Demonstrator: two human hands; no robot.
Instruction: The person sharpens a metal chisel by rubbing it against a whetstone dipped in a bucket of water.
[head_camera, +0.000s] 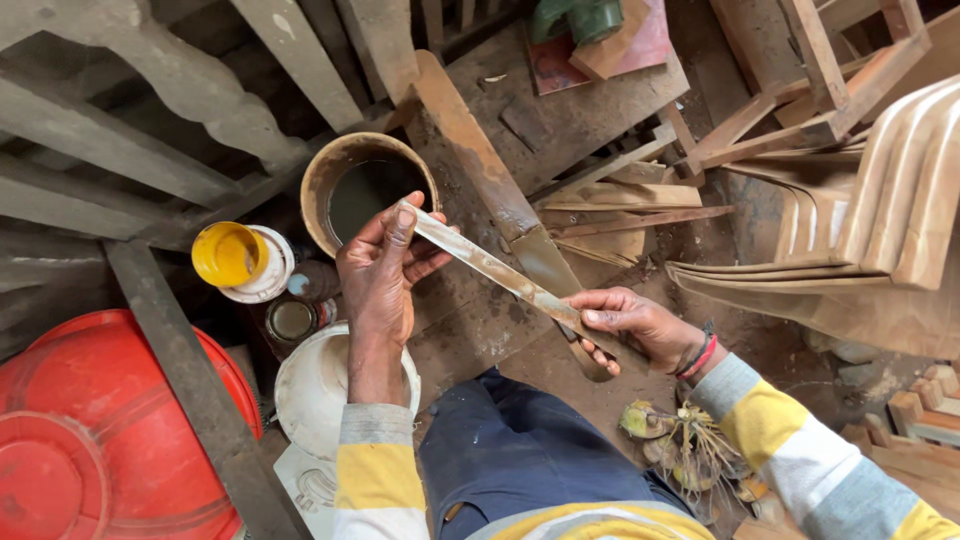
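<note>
My left hand (378, 275) pinches the upper end of a long, flat, paint-smeared metal strip (500, 275), thumb on top and fingers curled beneath it. My right hand (635, 328) closes round the strip's lower end, fingers wrapped tight, a red and black band at that wrist. The strip slants between my 2 hands, held in the air above my knees in dark blue trousers (520, 450), its high end just in front of a round rusty-brown tub of dark liquid (365, 185).

Left of the tub sits a small yellow plastic cup (228, 253) resting on a white lid. Near it stands a small open tin (291, 320), and below my left wrist a white plastic bucket (305, 385). A big red plastic basin (80, 430) fills the lower left corner. A long rust-stained wooden plank (470, 140) runs away behind the strip. Curved pale wooden chair parts (880, 200) are stacked to my right.
</note>
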